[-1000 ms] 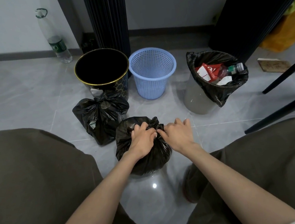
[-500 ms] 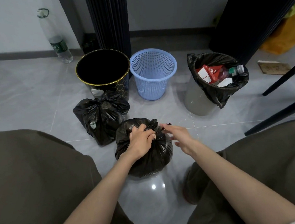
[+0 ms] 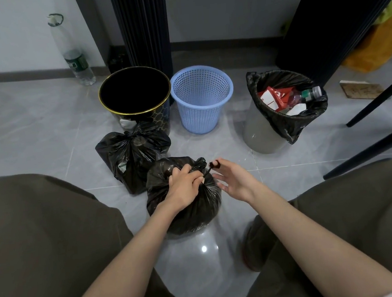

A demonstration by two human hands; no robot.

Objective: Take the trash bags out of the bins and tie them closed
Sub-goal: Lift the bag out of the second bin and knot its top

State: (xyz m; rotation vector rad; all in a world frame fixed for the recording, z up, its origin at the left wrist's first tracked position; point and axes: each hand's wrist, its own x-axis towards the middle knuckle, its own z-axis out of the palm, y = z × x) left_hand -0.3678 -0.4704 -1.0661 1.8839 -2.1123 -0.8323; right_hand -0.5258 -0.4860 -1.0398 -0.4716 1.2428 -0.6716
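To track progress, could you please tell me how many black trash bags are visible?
3. The knotted bag lies before the black bin, the near bag is gripped by the left hand, and the liner bag sits in the grey bin. More may be hidden.

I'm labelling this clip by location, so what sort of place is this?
Probably a room in a home or small office: glossy grey tiled floor, skirting board along a white wall, small blue waste basket, dark furniture legs.
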